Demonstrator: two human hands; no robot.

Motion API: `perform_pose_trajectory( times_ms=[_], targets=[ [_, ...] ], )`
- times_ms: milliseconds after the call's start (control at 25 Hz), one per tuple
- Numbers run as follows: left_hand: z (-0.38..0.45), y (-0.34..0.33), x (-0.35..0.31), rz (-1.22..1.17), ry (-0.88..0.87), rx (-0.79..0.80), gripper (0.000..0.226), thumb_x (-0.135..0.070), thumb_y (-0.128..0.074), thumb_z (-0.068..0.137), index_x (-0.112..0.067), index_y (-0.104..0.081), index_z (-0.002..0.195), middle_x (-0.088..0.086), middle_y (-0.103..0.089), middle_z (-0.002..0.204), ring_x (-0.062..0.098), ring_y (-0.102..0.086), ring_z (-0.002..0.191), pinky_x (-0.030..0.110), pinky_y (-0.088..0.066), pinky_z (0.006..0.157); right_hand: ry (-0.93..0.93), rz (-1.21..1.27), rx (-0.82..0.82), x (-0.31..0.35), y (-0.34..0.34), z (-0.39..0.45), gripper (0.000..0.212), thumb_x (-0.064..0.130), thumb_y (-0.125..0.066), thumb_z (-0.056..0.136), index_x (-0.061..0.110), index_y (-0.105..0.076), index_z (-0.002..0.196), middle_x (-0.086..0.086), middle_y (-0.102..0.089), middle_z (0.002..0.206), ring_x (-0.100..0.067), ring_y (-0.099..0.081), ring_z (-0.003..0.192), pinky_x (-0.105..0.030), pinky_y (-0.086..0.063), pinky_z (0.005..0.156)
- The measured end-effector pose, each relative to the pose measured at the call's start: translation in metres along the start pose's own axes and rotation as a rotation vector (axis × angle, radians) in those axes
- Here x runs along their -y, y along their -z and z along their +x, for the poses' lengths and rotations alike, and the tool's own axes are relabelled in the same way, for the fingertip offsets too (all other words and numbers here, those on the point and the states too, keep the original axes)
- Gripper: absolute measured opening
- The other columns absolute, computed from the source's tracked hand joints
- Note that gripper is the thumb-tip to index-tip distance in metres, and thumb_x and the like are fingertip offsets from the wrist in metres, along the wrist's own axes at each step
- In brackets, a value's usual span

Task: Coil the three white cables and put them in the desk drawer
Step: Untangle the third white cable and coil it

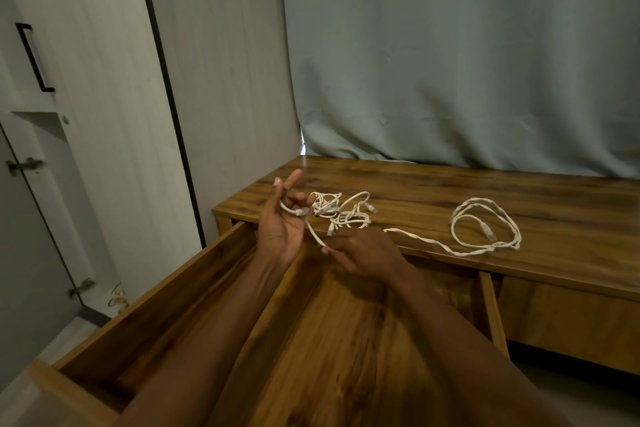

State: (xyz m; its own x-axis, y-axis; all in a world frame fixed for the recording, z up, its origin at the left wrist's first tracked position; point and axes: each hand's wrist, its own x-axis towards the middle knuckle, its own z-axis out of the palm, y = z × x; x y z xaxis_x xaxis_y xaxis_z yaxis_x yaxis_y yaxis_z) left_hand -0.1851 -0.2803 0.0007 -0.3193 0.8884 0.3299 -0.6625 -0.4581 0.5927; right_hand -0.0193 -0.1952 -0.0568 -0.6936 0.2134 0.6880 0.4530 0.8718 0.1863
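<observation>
A long white cable (pixel 485 222) lies in loose loops on the wooden desk top (pixel 433 191) and runs left to my hands. My left hand (pixel 282 222), palm up over the open drawer (pixel 346 340), holds the cable's plug end against its curled fingers, with the forefinger and thumb sticking up. My right hand (pixel 360 251) pinches the same cable a short way along, at the desk's front edge. Two smaller white cables (pixel 341 210) lie tangled in a heap on the desk just behind my hands.
The drawer is pulled far out toward me, its wooden bottom bare where my forearms do not cover it. A grey curtain (pixel 450 62) hangs behind the desk. A pale wardrobe door (pixel 86 97) with a black handle stands at the left.
</observation>
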Motion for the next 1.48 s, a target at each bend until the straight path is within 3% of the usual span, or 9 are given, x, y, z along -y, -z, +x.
perform_pose_trajectory(
  times_ms=[160,320,600,720,880,1040,1120,1360,1480],
  targets=[
    [0.011,0.005,0.006,0.111,-0.032,-0.104,0.048,-0.043,-0.043,0.103,-0.010,-0.055,0.136,-0.003,-0.052,0.068,0.005,-0.047,0.060,0.025,-0.036,0.062,0.132,0.019,0.096,0.019,-0.001,0.004,0.033,0.044,-0.046,0.095,0.027,-0.075,0.096,0.007,-0.068,0.084,-0.020,-0.066,0.067,-0.030,-0.041,0.047],
    [0.018,0.018,0.007,0.600,-0.024,-0.134,0.053,-0.048,-0.027,0.106,-0.014,-0.066,0.117,-0.002,-0.056,0.063,0.008,-0.047,0.059,0.022,-0.035,0.055,0.076,0.050,0.028,0.018,0.007,0.005,0.025,0.036,-0.049,0.092,0.023,-0.069,0.095,0.006,-0.072,0.088,-0.021,-0.069,0.072,-0.030,-0.041,0.051],
    [0.002,0.019,0.005,1.378,0.365,0.356,0.102,-0.077,0.001,0.091,-0.005,-0.068,0.070,0.009,-0.056,0.056,0.016,-0.052,0.052,0.028,-0.041,0.059,-0.021,-0.052,-0.157,-0.019,0.017,-0.002,0.027,0.044,-0.050,0.103,0.031,-0.070,0.116,0.006,-0.073,0.100,-0.020,-0.070,0.078,-0.030,-0.049,0.052],
    [-0.006,0.011,0.006,1.129,0.523,0.568,0.084,-0.068,-0.017,0.100,-0.002,-0.052,0.062,0.011,-0.034,0.047,0.017,-0.034,0.042,0.027,-0.035,0.051,-0.141,-0.141,-0.211,-0.026,0.027,-0.004,0.047,0.059,-0.036,0.102,0.032,-0.074,0.103,0.006,-0.074,0.089,-0.020,-0.070,0.070,-0.029,-0.043,0.048],
    [-0.013,-0.002,0.001,0.288,0.682,0.655,0.052,-0.034,-0.037,0.107,-0.015,-0.039,0.059,-0.001,-0.021,0.045,0.012,-0.024,0.041,0.023,-0.030,0.045,-0.314,-0.157,-0.095,-0.028,0.035,-0.008,0.063,0.067,-0.024,0.097,0.028,-0.072,0.084,0.002,-0.073,0.076,-0.020,-0.067,0.062,-0.027,-0.031,0.049],
    [-0.017,-0.021,0.011,-0.106,0.438,0.465,0.048,-0.027,-0.037,0.105,-0.021,-0.033,0.057,-0.004,-0.024,0.043,0.011,-0.025,0.042,0.025,-0.025,0.048,-0.269,-0.114,0.035,-0.014,0.026,-0.002,0.055,0.059,-0.022,0.100,0.025,-0.064,0.111,-0.007,-0.074,0.089,-0.032,-0.070,0.075,-0.036,-0.045,0.057],
    [-0.017,-0.034,0.018,-0.221,0.271,0.329,0.043,-0.024,-0.038,0.101,-0.020,-0.039,0.058,-0.004,-0.030,0.045,0.012,-0.031,0.046,0.026,-0.030,0.052,-0.251,-0.075,0.127,-0.010,0.024,0.000,0.043,0.048,-0.038,0.102,0.020,-0.059,0.127,-0.014,-0.074,0.102,-0.038,-0.069,0.088,-0.041,-0.050,0.068],
    [0.006,-0.059,0.023,-0.198,-0.082,-0.162,0.032,-0.022,-0.036,0.098,-0.017,-0.042,0.067,-0.002,-0.037,0.052,0.014,-0.037,0.052,0.029,-0.033,0.060,-0.225,-0.140,0.168,-0.019,0.036,-0.011,0.042,0.056,-0.046,0.094,0.027,-0.074,0.104,-0.009,-0.075,0.086,-0.033,-0.070,0.084,-0.034,-0.039,0.063],
    [0.021,-0.051,0.033,0.178,-0.086,-0.260,0.028,-0.018,-0.041,0.097,-0.016,-0.048,0.069,-0.004,-0.045,0.052,0.009,-0.043,0.048,0.027,-0.035,0.057,-0.224,-0.083,0.057,-0.025,0.040,-0.015,0.041,0.052,-0.045,0.087,0.024,-0.075,0.084,-0.005,-0.072,0.070,-0.032,-0.068,0.066,-0.029,-0.030,0.056]
  ],
)
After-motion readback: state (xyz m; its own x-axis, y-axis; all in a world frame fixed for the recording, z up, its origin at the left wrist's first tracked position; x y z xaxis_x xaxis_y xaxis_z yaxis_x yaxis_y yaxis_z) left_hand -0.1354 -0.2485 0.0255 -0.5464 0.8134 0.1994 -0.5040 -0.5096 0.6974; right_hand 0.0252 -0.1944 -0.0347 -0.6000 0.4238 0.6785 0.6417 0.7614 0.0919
